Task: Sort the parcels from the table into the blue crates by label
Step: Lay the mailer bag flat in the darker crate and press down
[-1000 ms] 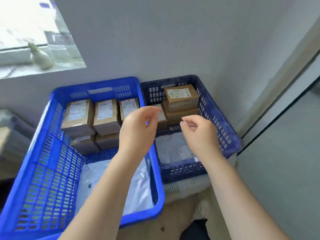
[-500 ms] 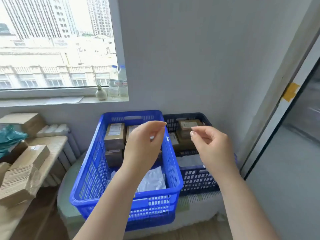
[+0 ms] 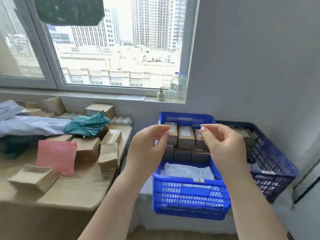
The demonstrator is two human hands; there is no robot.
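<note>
Window wall and bench (image 3: 83, 184) now in view on my left; a second ago I saw only the crates. Both hands empty, fingers loosely curled: left hand (image 3: 147, 149), right hand (image 3: 223, 146), raised over the bright blue crate (image 3: 190, 193). Dark blue crate (image 3: 273, 163) sits beside it. Unsorted parcels (image 3: 86, 149) wait along the bench's far edge; likely turning for the next pick.

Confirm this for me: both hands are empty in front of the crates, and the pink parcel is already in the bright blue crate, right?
Not quite. The head view shows the pink parcel on the table, not in the bright blue crate. The rest holds: the left hand and right hand are empty in front of the crates.
</note>
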